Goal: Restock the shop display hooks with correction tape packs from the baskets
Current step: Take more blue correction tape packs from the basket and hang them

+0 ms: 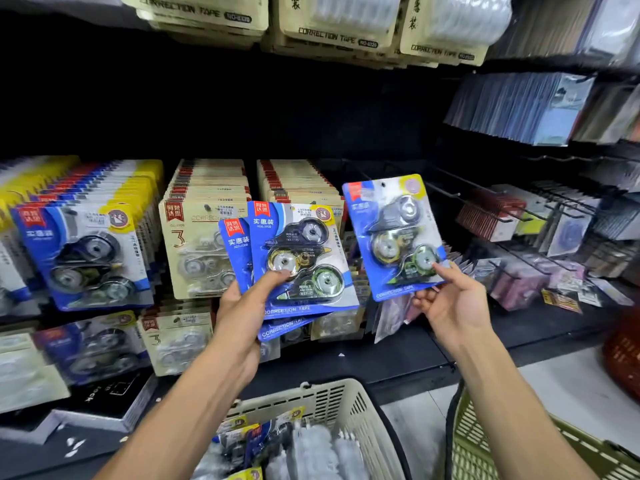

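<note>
- The left hand [242,306] reaches up from the lower left, thumb across the front of a fanned stack of blue packs [298,261], fingers curled behind it and hidden.
- The right hand [450,303] is raised palm-up, thumb and fingers pinching the lower right corner of a single blue pack [394,233], which tilts left in front of bare display hooks [450,194].
- How many packs are in the stack is hard to tell; two fronts and a third lower edge show.
- A cream basket [332,403] below the forearms holds more packs, partly cut off; a green basket [485,452] lies beside it, contents unseen.
</note>
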A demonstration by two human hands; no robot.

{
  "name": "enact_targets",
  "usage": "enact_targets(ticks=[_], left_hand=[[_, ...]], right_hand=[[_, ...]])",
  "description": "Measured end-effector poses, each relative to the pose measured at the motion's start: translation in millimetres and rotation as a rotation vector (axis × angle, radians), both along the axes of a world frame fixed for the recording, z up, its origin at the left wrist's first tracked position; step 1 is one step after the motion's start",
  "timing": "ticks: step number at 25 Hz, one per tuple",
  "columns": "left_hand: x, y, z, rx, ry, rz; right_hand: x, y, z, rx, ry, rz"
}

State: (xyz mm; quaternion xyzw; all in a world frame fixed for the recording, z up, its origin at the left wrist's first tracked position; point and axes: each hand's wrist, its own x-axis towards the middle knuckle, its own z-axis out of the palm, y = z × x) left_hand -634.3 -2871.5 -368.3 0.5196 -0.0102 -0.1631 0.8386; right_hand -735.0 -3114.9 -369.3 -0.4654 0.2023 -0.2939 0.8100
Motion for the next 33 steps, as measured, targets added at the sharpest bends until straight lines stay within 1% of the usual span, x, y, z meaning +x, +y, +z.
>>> enact_targets(ticks=[2, 4, 7, 12, 16, 17, 20, 21, 23, 25, 26, 30, 32, 33], left_hand=[[-1, -1, 0, 0.01, -0.004, -0.013], [-3, -2, -1, 0.022, -0.007, -0.03], [-4, -2, -2, 0.039, -0.008, -0.035], [-2, 0, -4, 0.072, -0.007, -0.041], [-2, -1, -4, 0.093, -0.011, -0.057], [-3, -2, -4, 0.101, -0.016, -0.064], [-5, -2, -4, 0.1, -0.023, -0.076], [-5, -3, -4, 0.095, -0.023, -0.08], [-5, -2, -4, 0.09, -0.024, -0.082], [-4, -2, -5, 0.096, -0.022, -0.083], [-3, -1, -6, 0.099, -0.022, -0.083], [-2, 0, -7, 0.09, -0.022, -0.087], [-4, -1, -6, 0.088, -0.022, -0.088], [-4, -1, -5, 0.088, -0.022, -0.088]], right_hand=[[0, -9, -4, 0.088, -0.016, -0.056], [3, -16, -9, 0.117, 0.03, -0.106], [7, -21, -15, 0.05, 0.101, -0.115], [12, -28, -19, -0.045, 0.119, -0.186], [18, -32, -19, -0.173, 0.161, -0.255], [18, -33, -19, -0.182, 0.177, -0.287], [18, -36, -18, -0.108, 0.152, -0.405], [19, -36, -19, -0.11, 0.14, -0.445], [21, -34, -23, -0.189, 0.162, -0.474], [23, -31, -26, -0.233, 0.204, -0.457], [24, -30, -26, -0.202, 0.21, -0.422], [21, -32, -21, 0.03, 0.167, -0.065], [21, -34, -22, 0.049, 0.216, 0.02], [23, -32, -24, 0.014, 0.271, 0.033]])
